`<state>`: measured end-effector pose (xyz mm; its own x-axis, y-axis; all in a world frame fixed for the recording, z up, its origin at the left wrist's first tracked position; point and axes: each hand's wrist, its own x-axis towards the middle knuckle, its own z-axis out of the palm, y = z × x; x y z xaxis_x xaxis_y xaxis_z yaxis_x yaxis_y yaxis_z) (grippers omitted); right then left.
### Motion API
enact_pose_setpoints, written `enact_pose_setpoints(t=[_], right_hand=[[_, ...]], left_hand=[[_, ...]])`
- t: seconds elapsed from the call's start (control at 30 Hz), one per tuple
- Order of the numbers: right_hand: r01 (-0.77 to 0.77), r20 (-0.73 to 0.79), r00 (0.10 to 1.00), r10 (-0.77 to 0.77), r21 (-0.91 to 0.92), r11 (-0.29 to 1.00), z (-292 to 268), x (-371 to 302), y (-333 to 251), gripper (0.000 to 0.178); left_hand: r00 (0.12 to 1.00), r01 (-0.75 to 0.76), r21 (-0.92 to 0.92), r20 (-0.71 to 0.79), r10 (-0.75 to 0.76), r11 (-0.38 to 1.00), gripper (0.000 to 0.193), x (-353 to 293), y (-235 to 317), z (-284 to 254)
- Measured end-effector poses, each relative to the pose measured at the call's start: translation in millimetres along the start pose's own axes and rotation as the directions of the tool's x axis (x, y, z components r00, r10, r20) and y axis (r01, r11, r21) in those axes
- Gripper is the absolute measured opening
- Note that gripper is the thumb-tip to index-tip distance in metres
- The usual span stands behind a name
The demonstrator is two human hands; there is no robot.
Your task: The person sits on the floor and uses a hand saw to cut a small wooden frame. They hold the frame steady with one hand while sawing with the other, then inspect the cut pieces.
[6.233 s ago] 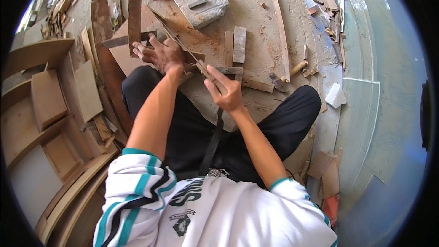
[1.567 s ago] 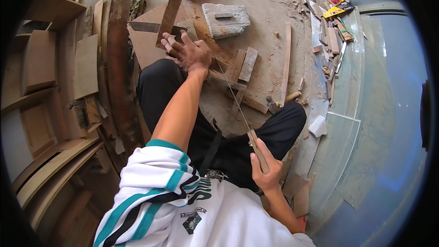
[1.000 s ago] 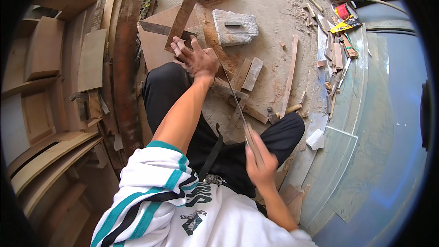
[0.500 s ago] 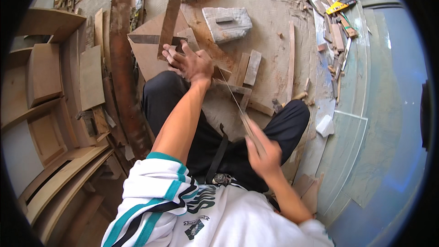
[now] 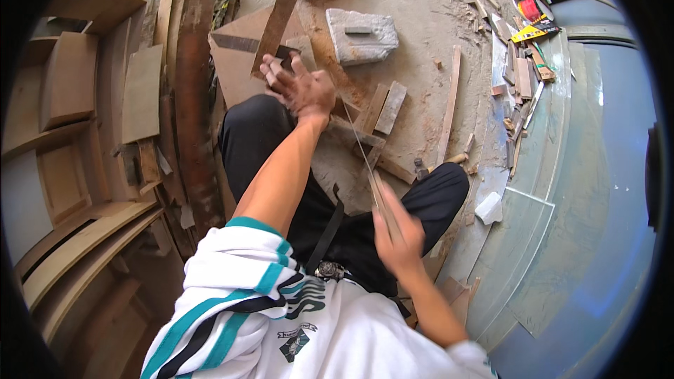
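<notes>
My right hand (image 5: 400, 235), a little blurred, is wrapped round the handle of a hand saw. The thin saw blade (image 5: 361, 142) shows nearly edge-on and runs up toward my left hand (image 5: 307, 91). That hand is bent over a frame of crossed wooden strips by my left knee, its fingers curled on the wood. One long wooden strip (image 5: 278, 22) rises from under the fingers, and a flatter strip (image 5: 235, 43) crosses behind it. Where the blade meets the wood is mostly hidden by my left hand. A brown board (image 5: 228, 74) lies beyond.
A pale stone block (image 5: 364, 36) carries a small dark bar. Wood offcuts (image 5: 390, 107) lie between my knees, near a hammer (image 5: 442, 161). Glass sheets (image 5: 516, 238) lie at right beside scraps and a yellow-black saw (image 5: 536, 30). Wooden cabinet parts (image 5: 74, 81) stand at left.
The whole view has shifted a little, so the floor things sit farther right. Both hands keep their holds, and my right hand and the saw have moved only slightly.
</notes>
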<state>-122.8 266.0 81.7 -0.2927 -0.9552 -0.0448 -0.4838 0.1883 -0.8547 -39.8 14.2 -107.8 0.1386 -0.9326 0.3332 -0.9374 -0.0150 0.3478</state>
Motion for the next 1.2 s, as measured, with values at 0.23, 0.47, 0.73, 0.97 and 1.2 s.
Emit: enact_pose_setpoints(t=[0.23,0.47,0.73,0.97,1.2], right_hand=[[0.050,-0.089,0.995,-0.048,0.013,0.999,43,44,29,0.042],[-0.011,-0.041,0.999,0.012,0.031,0.999,-14,-35,6,0.045],[0.022,-0.053,0.998,-0.020,0.033,0.999,43,50,29,0.042],[-0.060,0.009,0.998,0.059,0.094,0.994,-15,-12,-4,0.039],[0.019,-0.089,0.996,-0.014,0.054,0.998,55,64,47,0.043]], left_hand=[[1.000,0.018,-0.066,0.006,-0.018,0.998,0.059,4,-1,-3],[0.999,0.003,-0.034,0.034,-0.002,0.999,0.062,-1,3,-3],[0.999,0.032,-0.040,-0.011,-0.032,0.999,0.059,6,0,-2],[1.000,0.018,-0.025,0.000,-0.018,1.000,0.059,0,2,-3],[0.998,0.038,-0.008,0.045,-0.038,0.999,0.062,-9,-3,-5]])
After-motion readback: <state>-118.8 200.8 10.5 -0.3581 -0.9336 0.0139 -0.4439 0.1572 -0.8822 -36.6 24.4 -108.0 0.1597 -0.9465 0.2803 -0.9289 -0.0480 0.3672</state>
